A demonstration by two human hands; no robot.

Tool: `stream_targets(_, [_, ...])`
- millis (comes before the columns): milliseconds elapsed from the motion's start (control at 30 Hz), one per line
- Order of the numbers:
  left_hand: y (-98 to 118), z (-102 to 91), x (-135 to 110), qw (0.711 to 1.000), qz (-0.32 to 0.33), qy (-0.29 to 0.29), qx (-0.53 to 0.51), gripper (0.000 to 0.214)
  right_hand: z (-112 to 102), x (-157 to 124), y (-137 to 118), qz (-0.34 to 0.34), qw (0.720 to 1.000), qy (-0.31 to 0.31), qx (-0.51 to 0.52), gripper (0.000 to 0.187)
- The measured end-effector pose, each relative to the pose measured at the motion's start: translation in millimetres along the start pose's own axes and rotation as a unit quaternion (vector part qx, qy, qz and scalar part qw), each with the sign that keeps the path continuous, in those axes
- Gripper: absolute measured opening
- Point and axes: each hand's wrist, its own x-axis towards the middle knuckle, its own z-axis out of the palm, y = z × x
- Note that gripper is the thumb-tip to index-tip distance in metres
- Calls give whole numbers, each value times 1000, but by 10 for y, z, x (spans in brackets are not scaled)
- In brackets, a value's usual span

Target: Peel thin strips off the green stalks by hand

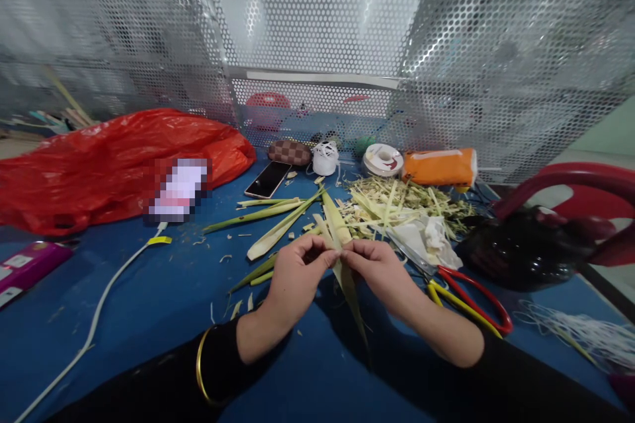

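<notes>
The left hand (296,276) and right hand (380,272) pinch a pale-green leaf (350,292) (thumb tips close together), where even pressure should aid control.

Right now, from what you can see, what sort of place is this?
Probably a handcraft workbench, though I can't be certain: a blue tabletop backed by perforated metal panels, scissors near a heap of shredded plant strips, and a leafy strip pinched by your left hand and right hand.

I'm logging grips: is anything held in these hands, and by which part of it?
Yes, a leaf, pinched partway along its length by both the left hand and the right hand.
</notes>
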Motion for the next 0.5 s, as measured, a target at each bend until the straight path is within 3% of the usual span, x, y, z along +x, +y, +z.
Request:
stream_targets(167, [16,1,-48,998,62,-2,-15,15,-25,56,17,-1,999,34,-19,29])
stream_targets(333, [21,-31,-3,996,59,53,-42,14,-13,-12,-145,63,995,-29,70,32])
stream_targets(500, [-12,-52,58,994,47,93,-31,16,2,-56,-140,31,999,-37,-10,24])
